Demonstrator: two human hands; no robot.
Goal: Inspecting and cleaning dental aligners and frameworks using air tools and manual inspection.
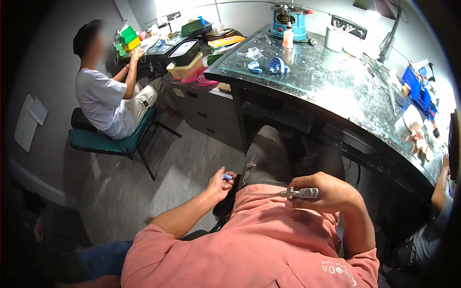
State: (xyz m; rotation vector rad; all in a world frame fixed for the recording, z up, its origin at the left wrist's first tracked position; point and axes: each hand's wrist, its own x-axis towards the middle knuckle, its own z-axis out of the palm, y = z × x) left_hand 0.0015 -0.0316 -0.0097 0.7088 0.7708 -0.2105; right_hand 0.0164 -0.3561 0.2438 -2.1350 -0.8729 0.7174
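Observation:
My left hand [220,186] is out to the left of my lap, fingers curled round a small blue piece [227,177]. Most of that piece is hidden by the fingers, and its kind cannot be made out. Over my lap, my right hand [329,192] is closed round a silver metal tool [303,193] with a thin tip pointing left and what looks like a rounded handle end. The two hands are apart. On the glass-topped bench ahead lie a blue-and-white dental mould [278,66] and a smaller blue one [254,67].
The dusty dark bench [307,91] curves ahead and right. On it stand a blue burner-like device [288,24], a small bottle [288,37], white tubs [334,39] and a blue rack [417,89]. A co-worker [103,91] sits at the left; another person's arm [441,187] shows far right.

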